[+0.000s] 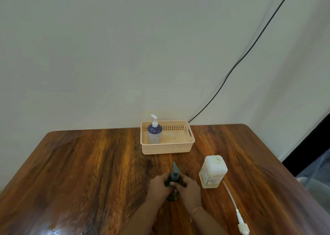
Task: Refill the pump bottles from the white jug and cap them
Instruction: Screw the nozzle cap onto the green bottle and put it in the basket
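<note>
Head camera, looking down: both hands meet at the near middle of the wooden desk [89, 163] around a dark pump bottle [172, 196] that stands upright, its long axis vertical. The left hand [158, 186] wraps the bottle's shoulder in a closed grip, while the right hand [189, 187] closes from the other side, fingers at the collar of the grey pump head [174, 172]. The spout points away from the person, toward the wall. Judging by its look, the bottle is smooth, rigid plastic, light when empty and likely slick if soap has run down it; the body is the sound place to steady it, the collar the place to twist.

Just right of the grip stands the white jug [212, 172], upright, its top apparently uncapped; blur leaves that unsure. It looks bulky enough to want two hands for pouring. Nearer the person, to the right, a loose white pump with dip tube [234, 204] lies flat on the desk.

Beyond the grip, a peach basket [167, 150] holds a blue-and-white pump bottle [154, 133], capped and upright in its left end.
</note>
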